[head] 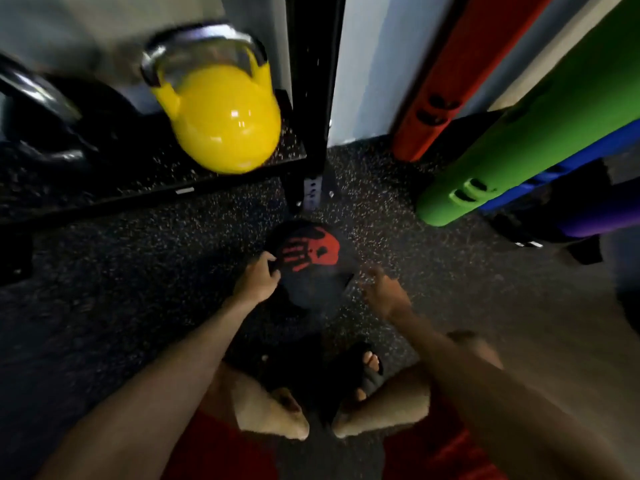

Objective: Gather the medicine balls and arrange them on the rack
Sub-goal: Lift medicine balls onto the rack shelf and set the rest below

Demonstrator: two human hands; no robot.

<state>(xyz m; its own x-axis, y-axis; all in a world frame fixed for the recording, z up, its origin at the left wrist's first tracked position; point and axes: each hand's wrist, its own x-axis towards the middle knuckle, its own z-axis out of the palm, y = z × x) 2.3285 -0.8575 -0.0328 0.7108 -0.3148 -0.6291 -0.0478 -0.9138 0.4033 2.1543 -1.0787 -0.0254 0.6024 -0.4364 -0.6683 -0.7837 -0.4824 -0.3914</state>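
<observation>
Both hands (258, 280) flank medicine ball (311, 261); red handprint faces up.

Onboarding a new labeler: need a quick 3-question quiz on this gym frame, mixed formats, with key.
1. True or false: the yellow kettlebell sits on the bare floor.
2. Which hand touches the black ball with the red handprint? A) left hand B) right hand C) neither
3. Fill in: the tube lying between the red tube and the blue tube is ____.

Key: 1 false, it is on the rack's low shelf. 2 A; the right hovers beside it, blurred. 3 green.
</observation>
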